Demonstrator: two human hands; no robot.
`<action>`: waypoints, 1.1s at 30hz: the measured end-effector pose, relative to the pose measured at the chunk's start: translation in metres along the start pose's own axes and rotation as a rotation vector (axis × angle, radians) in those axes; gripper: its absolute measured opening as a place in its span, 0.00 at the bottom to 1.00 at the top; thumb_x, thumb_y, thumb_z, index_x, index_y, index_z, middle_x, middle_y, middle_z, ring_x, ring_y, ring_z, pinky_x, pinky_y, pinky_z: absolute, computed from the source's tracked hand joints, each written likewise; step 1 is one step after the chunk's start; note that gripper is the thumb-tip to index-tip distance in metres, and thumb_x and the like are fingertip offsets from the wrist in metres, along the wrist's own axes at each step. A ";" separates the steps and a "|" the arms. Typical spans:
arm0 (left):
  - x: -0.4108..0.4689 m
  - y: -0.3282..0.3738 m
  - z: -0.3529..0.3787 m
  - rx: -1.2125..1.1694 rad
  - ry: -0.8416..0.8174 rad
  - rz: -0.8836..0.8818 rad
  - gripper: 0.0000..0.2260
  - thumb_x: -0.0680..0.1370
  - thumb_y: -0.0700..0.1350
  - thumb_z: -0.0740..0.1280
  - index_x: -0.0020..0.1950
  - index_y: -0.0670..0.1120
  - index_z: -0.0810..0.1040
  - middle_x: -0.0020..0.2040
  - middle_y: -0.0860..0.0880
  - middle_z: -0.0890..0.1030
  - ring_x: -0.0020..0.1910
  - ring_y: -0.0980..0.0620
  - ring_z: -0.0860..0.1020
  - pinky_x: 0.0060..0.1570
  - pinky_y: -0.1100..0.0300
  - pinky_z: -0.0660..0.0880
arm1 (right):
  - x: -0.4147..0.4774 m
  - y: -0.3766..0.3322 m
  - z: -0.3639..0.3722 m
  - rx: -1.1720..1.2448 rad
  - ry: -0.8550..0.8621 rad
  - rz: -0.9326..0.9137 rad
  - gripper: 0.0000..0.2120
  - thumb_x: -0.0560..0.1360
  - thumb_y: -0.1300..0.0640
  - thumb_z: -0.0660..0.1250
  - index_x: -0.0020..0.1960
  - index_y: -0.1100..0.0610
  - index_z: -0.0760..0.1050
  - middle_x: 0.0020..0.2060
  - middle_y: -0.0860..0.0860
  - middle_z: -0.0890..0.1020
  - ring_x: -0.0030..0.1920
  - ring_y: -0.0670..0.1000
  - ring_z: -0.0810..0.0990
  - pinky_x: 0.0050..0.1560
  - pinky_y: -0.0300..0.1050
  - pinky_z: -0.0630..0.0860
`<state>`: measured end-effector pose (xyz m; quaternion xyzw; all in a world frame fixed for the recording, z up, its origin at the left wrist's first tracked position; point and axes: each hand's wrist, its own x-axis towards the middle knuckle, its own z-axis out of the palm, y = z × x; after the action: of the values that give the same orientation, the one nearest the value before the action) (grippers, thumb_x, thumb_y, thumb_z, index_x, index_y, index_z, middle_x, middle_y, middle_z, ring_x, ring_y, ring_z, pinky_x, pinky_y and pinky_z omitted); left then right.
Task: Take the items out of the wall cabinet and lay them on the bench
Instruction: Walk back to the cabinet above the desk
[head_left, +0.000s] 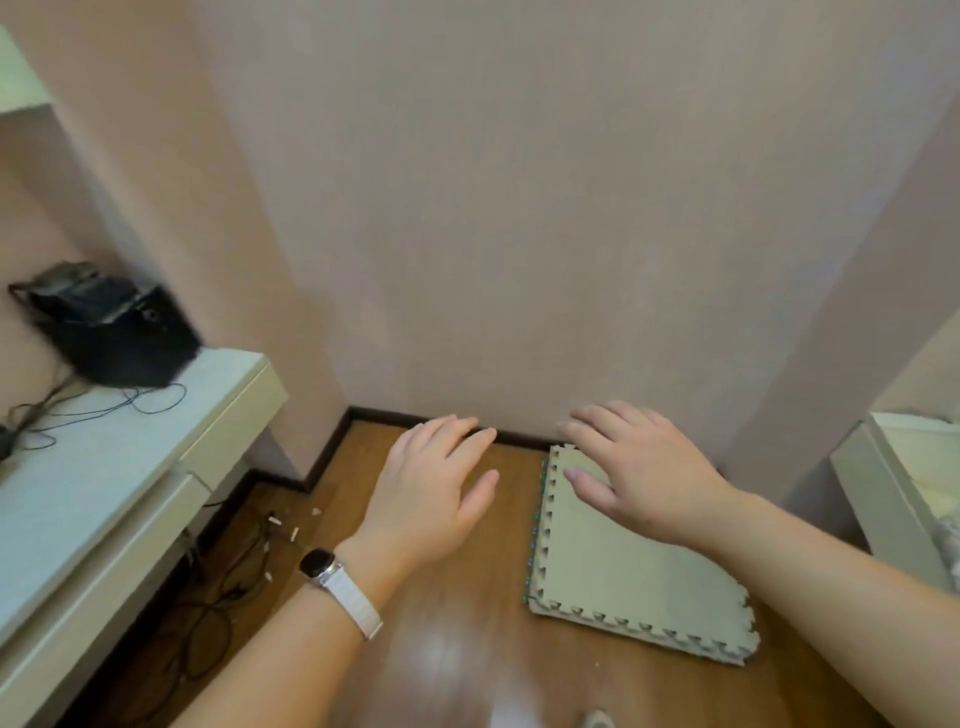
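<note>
My left hand (434, 488) is stretched forward, palm down, fingers apart and holding nothing; a white-strapped watch sits on its wrist. To its right my right hand (636, 467) is also held out flat and open, empty, hovering above a stack of grey foam puzzle mats (628, 571) on the wooden floor. A white bench-like desk (119, 467) runs along the left. No wall cabinet shows in the head view; a plain pinkish wall fills the front.
A black bag-like device (111, 327) with thin cables sits on the white desk. More cables and small white bits lie on the floor under the desk edge. A white unit (904, 499) stands at the right edge. Wall corners jut out left and right.
</note>
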<state>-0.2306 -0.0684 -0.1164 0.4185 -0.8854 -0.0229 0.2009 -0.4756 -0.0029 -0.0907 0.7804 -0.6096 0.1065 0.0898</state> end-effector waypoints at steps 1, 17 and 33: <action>0.002 -0.008 -0.001 0.012 0.003 -0.017 0.20 0.79 0.56 0.60 0.69 0.52 0.75 0.67 0.52 0.76 0.69 0.49 0.71 0.69 0.51 0.62 | 0.013 -0.001 0.004 0.004 0.003 -0.025 0.23 0.77 0.41 0.55 0.63 0.52 0.75 0.58 0.51 0.79 0.58 0.55 0.76 0.54 0.50 0.75; 0.134 -0.129 -0.023 0.253 0.004 -0.327 0.21 0.80 0.57 0.58 0.71 0.54 0.71 0.70 0.52 0.74 0.70 0.51 0.69 0.70 0.54 0.55 | 0.269 0.038 0.078 0.223 0.032 -0.278 0.23 0.77 0.41 0.55 0.64 0.53 0.75 0.59 0.52 0.79 0.59 0.55 0.76 0.54 0.51 0.75; 0.108 -0.257 -0.096 0.492 0.129 -0.609 0.19 0.78 0.57 0.61 0.65 0.51 0.76 0.64 0.49 0.78 0.64 0.47 0.73 0.65 0.50 0.67 | 0.466 -0.102 0.077 0.338 0.140 -0.745 0.23 0.76 0.43 0.56 0.64 0.56 0.75 0.59 0.54 0.79 0.60 0.57 0.76 0.56 0.54 0.76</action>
<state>-0.0674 -0.3039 -0.0457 0.6982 -0.6855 0.1576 0.1337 -0.2637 -0.4334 -0.0371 0.9423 -0.2517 0.2182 0.0339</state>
